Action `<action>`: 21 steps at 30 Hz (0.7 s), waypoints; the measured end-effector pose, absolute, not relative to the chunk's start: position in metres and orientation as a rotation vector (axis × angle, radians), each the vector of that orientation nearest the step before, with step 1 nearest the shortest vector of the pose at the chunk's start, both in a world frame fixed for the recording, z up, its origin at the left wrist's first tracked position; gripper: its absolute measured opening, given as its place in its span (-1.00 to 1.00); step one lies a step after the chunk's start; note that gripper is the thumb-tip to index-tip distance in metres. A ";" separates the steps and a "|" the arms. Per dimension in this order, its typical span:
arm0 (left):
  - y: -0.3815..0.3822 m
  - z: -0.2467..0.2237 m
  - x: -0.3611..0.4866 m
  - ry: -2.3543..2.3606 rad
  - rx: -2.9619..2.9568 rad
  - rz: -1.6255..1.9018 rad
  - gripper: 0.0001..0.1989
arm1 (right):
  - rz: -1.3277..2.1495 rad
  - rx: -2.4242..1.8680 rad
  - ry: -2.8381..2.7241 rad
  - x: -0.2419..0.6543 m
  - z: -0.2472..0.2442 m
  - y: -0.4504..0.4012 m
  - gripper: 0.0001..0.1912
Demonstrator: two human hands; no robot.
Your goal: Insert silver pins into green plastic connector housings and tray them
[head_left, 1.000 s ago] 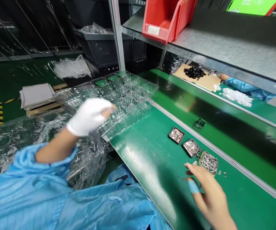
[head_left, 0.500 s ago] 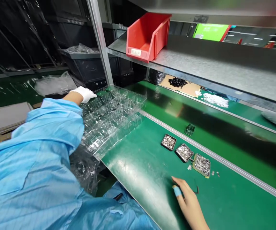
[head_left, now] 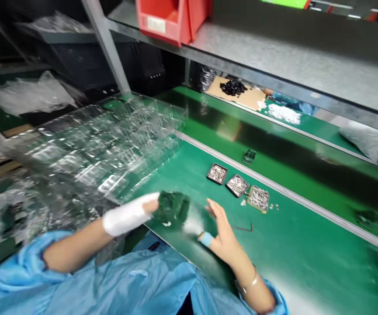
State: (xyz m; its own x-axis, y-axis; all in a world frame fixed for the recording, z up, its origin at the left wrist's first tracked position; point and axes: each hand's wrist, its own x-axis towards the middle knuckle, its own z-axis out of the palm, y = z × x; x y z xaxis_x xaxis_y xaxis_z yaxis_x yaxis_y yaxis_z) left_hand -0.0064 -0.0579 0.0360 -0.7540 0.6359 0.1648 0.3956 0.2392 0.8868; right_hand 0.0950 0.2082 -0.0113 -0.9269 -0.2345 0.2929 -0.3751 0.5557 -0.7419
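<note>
My left hand [head_left: 134,213], in a white glove with a bare fingertip showing, grips a dark green plastic part [head_left: 173,207] that is smeared by motion. It hangs over the front edge of the green work surface. Facing it, my right hand [head_left: 222,234] is bare, its fingers apart and holding nothing, with a blue wrap on the thumb. A gap separates that hand from the part. Right of it lies an L-shaped hex key [head_left: 245,228]. Behind are small square trays of shiny metal pieces: one tray [head_left: 217,173], another [head_left: 237,186] and a third [head_left: 258,199].
A clear plastic compartment tray [head_left: 156,168] covers the left end of the green table [head_left: 293,245]. Beyond the metal rail [head_left: 283,190] sit a small green part [head_left: 249,156] and another [head_left: 370,218]. Above runs a metal shelf [head_left: 257,57] with a red bin [head_left: 165,26].
My left hand has come from the clear tray to the table's front, now with the green part. My right hand has risen and turned towards it. The camera view has shifted.
</note>
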 end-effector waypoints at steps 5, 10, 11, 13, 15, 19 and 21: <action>0.011 -0.024 0.032 1.633 0.739 1.579 -0.39 | 1.390 0.460 -2.604 0.099 -0.009 0.205 -0.18; 0.040 -0.023 -0.034 2.389 0.812 1.304 -0.54 | 1.077 0.252 -2.847 0.093 -0.024 0.229 -0.28; 0.050 -0.018 -0.050 2.544 0.895 1.115 -0.64 | 1.013 0.263 -2.888 0.091 -0.027 0.232 -0.29; 0.073 -0.009 -0.077 2.756 1.069 0.611 -0.69 | 0.975 0.310 -2.902 0.090 -0.030 0.236 -0.27; 0.097 -0.003 -0.097 2.813 1.129 0.277 -0.68 | 1.050 0.325 -2.819 0.092 -0.032 0.240 -0.27; 0.129 -0.005 -0.118 2.769 1.163 0.116 -0.72 | 1.256 0.113 -2.617 0.095 -0.034 0.254 -0.41; 0.135 -0.008 -0.123 2.737 1.172 0.066 -0.75 | 1.308 0.032 -2.595 0.095 -0.035 0.259 -0.44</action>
State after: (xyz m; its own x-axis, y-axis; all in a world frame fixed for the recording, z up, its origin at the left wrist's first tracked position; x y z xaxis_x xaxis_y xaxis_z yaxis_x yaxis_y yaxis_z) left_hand -0.1232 0.1352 -0.0078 -0.6790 0.7221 -0.1323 0.7149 0.6914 0.1044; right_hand 0.0945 0.2588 -0.0354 -0.9722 0.0860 0.2180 -0.1241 0.6001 -0.7903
